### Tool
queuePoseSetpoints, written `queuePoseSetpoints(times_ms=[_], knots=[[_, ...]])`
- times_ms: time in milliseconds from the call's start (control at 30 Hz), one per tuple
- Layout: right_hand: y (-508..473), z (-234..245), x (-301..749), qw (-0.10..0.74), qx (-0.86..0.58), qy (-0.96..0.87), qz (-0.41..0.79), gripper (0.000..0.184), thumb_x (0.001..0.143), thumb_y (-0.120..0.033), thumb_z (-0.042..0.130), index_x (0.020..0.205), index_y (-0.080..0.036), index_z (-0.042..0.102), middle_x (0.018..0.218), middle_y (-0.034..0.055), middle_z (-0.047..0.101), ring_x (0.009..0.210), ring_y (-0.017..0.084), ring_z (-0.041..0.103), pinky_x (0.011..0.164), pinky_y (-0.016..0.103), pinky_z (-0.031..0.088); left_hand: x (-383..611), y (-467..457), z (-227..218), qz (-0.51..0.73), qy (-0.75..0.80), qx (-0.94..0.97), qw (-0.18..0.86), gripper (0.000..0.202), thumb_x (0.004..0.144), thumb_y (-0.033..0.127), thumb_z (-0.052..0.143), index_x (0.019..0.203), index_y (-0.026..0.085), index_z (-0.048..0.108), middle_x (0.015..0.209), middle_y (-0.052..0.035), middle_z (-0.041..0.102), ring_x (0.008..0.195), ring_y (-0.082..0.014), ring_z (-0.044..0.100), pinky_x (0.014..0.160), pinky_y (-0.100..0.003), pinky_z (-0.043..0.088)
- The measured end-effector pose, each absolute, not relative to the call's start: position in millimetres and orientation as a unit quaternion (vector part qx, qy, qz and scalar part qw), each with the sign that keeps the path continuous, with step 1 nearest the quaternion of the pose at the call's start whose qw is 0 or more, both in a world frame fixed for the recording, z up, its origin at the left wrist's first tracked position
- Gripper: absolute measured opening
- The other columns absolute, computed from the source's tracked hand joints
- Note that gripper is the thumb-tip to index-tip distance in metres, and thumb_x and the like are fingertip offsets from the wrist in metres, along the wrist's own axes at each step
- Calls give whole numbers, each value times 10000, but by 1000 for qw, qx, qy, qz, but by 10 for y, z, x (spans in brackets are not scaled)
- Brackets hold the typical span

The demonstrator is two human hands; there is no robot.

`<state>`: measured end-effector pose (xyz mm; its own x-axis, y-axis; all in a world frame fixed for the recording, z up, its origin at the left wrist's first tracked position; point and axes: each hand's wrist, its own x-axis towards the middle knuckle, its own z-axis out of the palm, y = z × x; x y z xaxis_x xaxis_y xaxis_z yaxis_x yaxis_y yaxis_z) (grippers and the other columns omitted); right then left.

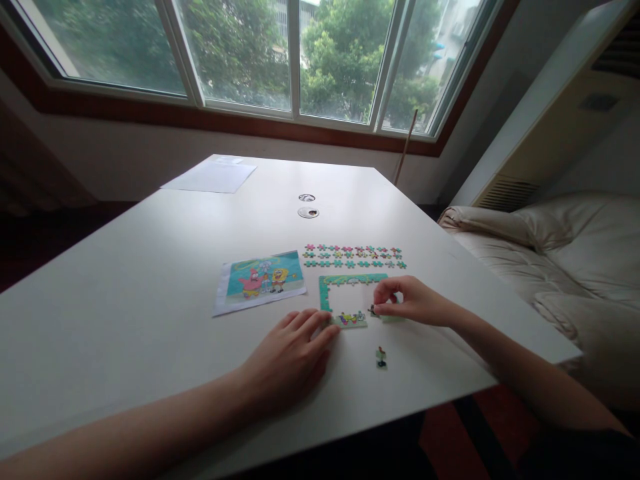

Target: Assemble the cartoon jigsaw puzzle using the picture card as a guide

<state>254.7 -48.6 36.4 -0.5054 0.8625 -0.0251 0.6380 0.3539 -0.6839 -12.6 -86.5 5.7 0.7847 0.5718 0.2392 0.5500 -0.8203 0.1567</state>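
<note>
A partly built jigsaw frame [334, 288] with a green border lies on the white table [150, 293]. My right hand [407, 301] pinches a small puzzle piece [373, 309] at the frame's lower right edge. My left hand [290, 353] lies flat on the table with fingers stretched, its fingertips touching the frame's lower left corner. One loose piece [381, 357] lies near the table's front edge. Rows of several loose pieces [354, 256] sit just beyond the frame. A colourful cartoon reference picture [261, 280] lies to the left of the frame.
A white paper sheet [210, 177] lies at the far left of the table. A round cable hole with its cap [308, 212] sits mid-table. A cream cushion or duvet [575, 253] is to the right. Windows [250, 53] run along the back wall.
</note>
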Motion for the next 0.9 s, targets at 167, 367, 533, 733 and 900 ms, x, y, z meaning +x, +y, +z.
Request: queuePoseSetpoints(times_ms=[167,367,533,733,900], knots=[[-500,338,2493,155,-476,-801,329,167,746,-317,636,753,-151,653,679,8,641,604,102,516,572,222,397,-121,-864,52,133,299,944,45,332,821,127,442,1141,174,517,1180,-121,521,1041,-279,482,874,-461,420],[-521,325,2461,152,-474,-812,304,131,744,-292,642,754,-165,671,700,7,662,617,104,536,569,216,390,-112,-855,46,138,297,944,43,327,824,134,437,1139,172,515,1180,-125,523,1037,-281,483,870,-466,422],[-520,290,2451,162,-458,-836,256,96,743,-266,647,724,-173,659,677,-2,651,641,111,549,623,230,395,-114,-856,60,140,295,944,40,324,821,128,434,1131,175,516,1170,-119,529,1034,-276,488,873,-456,420],[-544,345,2432,159,-452,-853,207,99,756,-277,641,778,-180,644,685,-5,627,664,120,552,666,249,400,-113,-851,52,146,298,943,37,325,816,128,448,1129,187,515,1167,-114,529,1031,-272,497,869,-451,420],[-439,442,2717,172,-460,-855,165,197,786,-339,612,916,-192,625,900,51,643,818,166,563,719,282,435,-118,-851,52,138,299,943,42,325,825,137,436,1138,183,513,1181,-119,524,1038,-275,492,884,-460,413]])
